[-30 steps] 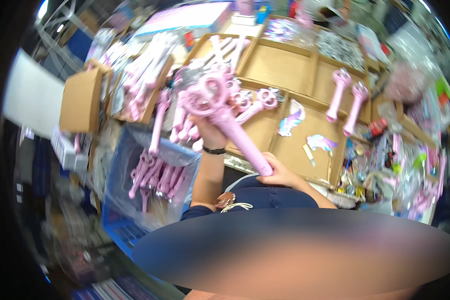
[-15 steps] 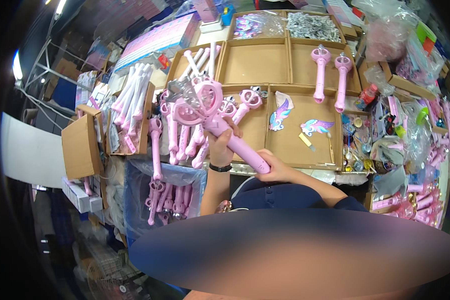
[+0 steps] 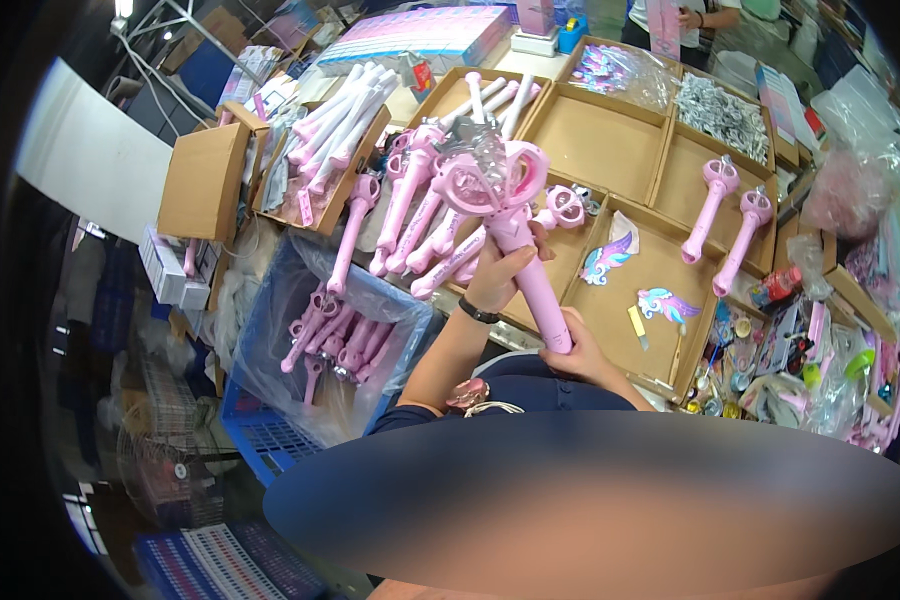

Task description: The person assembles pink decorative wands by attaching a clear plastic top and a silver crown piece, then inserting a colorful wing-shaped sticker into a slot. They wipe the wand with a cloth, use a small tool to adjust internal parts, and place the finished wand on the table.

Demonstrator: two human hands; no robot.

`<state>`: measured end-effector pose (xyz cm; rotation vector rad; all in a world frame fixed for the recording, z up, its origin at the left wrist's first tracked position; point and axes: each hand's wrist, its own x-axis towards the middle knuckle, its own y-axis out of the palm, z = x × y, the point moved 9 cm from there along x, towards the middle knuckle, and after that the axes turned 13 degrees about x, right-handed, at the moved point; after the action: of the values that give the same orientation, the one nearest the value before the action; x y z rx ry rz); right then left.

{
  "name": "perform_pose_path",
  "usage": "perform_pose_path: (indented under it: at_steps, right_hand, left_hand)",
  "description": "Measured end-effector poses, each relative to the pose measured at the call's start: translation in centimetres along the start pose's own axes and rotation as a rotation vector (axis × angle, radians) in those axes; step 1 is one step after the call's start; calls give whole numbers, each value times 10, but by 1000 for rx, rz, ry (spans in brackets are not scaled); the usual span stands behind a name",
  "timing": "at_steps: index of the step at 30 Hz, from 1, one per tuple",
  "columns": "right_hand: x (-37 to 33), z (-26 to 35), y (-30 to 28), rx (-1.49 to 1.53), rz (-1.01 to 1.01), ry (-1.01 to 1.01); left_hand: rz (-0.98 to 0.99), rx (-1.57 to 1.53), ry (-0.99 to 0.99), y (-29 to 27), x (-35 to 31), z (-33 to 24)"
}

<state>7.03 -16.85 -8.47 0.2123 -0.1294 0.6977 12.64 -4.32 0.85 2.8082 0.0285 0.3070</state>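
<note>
A pink toy wand point(image 3: 538, 293) stands at a slant in front of me, its looped head and clear part at the top. My left hand point(image 3: 500, 272) is wrapped round the shaft just below the head. At the bottom end, the fingers of my right hand point(image 3: 582, 355) close on the handle. Behind the wand's head, several similar pink wands point(image 3: 410, 198) lie in a pile at the left edge of the cardboard trays. Right of my hands, two winged stickers or cut-outs point(image 3: 610, 258) and a small yellow-handled blade point(image 3: 637, 322) lie in a tray point(image 3: 595, 300).
Two more wands point(image 3: 712, 205) rest in the right tray. A blue crate point(image 3: 260, 425) lined with plastic holds pink wands at lower left. White-and-pink sticks point(image 3: 342, 120) fill a carton at left. Small paint pots point(image 3: 715, 390) clutter the right side. Another person point(image 3: 715, 18) stands at the back.
The view has swung so that the trays sit tilted and farther right, and more of the blue crate shows. The wand is more upright; both hands keep their grip.
</note>
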Motion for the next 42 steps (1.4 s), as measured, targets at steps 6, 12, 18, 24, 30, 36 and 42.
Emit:
perform_pose_path:
  at_steps: [6, 12, 18, 24, 30, 36, 42]
  right_hand:
    - [-2, 9, -3, -10, -26, -38]
    - [-1, 7, -2, -138, -74, -72]
    - [38, -10, 21, 378, -74, 407]
    - [93, 32, 38, 442, -6, 256]
    - [96, 27, 9, 250, -302, 248]
    - [93, 33, -7, 166, -470, 263]
    - [86, 37, -12, 96, -588, 238]
  left_hand:
    - [-36, -232, 167, -9, 35, -29]
    - [91, -103, 126, -5, 32, -10]
    - [-11, -185, 70, -37, 7, 5]
    - [71, 12, 77, -48, 1, -1]
    - [-108, -121, 151, -75, 12, -13]
    - [-59, -69, 40, -79, 37, -8]
    - [46, -182, -102, -72, 65, 0]
